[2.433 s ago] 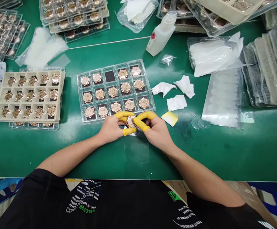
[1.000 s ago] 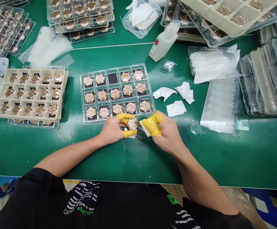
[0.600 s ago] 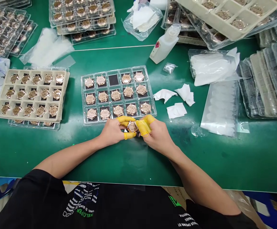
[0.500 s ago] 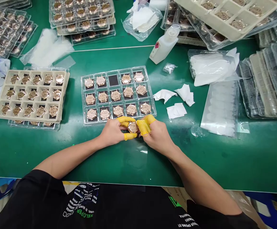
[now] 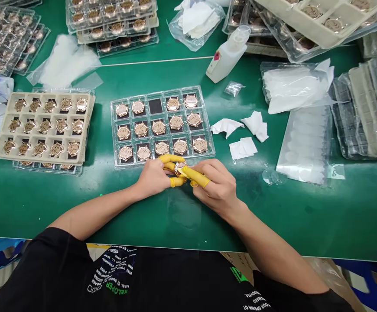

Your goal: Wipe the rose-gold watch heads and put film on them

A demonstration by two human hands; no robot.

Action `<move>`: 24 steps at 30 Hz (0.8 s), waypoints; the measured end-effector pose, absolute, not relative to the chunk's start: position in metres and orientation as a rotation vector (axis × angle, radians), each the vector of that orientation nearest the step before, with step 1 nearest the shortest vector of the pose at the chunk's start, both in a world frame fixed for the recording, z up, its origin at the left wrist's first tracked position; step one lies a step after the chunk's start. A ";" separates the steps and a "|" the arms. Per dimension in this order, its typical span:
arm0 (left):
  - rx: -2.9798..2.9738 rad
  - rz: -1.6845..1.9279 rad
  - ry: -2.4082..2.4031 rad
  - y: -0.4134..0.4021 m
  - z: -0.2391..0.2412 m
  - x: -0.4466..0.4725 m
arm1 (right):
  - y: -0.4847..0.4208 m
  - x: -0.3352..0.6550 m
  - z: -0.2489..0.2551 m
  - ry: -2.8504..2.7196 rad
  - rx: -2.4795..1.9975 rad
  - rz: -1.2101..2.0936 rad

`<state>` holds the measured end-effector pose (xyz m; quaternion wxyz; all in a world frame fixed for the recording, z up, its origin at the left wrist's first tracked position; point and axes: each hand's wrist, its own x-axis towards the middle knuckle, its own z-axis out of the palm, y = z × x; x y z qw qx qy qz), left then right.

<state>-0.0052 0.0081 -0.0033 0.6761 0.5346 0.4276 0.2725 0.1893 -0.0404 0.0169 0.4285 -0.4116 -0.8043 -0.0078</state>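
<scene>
My left hand [image 5: 155, 177], with yellow finger cots on its fingertips, grips a rose-gold watch case [image 5: 177, 167] by its edge, just below the clear tray. The fingers of my right hand [image 5: 217, 185], in yellow cots too, are closed together, with the index fingertip pressed against the face of the case. Something pale shows at those fingertips, too small to name. Directly above my hands lies a clear plastic tray [image 5: 113, 143] of rose-gold watch cases, engraved backs up. One pocket [image 5: 155, 105] in its back row shows only a black pad.
A beige tray [image 5: 0, 151] of watch cases sits on a clear one at left. White wipes [image 5: 243, 148], a small plastic bag [image 5: 234, 89] and a white bottle [image 5: 226, 58] lie right of centre. Packs of wipes [image 5: 294, 84] and stacked trays [image 5: 370, 108] stand farther right.
My right index finger has stretched out over the watch case and now covers part of its face. The case has tilted in my left hand. The view has shifted slightly.
</scene>
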 end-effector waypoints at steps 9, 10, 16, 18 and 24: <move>1.216 0.635 1.006 0.006 0.000 -0.004 | -0.049 0.187 0.020 -2.030 -1.027 0.054; 1.238 0.634 1.004 0.006 0.000 -0.005 | -0.050 0.186 0.021 -2.034 -1.053 0.085; 1.285 0.591 0.982 0.010 0.001 -0.005 | -0.038 0.204 0.023 -1.764 -1.235 0.492; 1.264 0.610 0.998 0.010 0.001 -0.004 | -0.033 0.210 0.022 -1.681 -1.249 0.328; 1.234 0.631 1.013 0.008 0.003 -0.003 | -0.042 0.195 0.020 -1.941 -1.134 0.094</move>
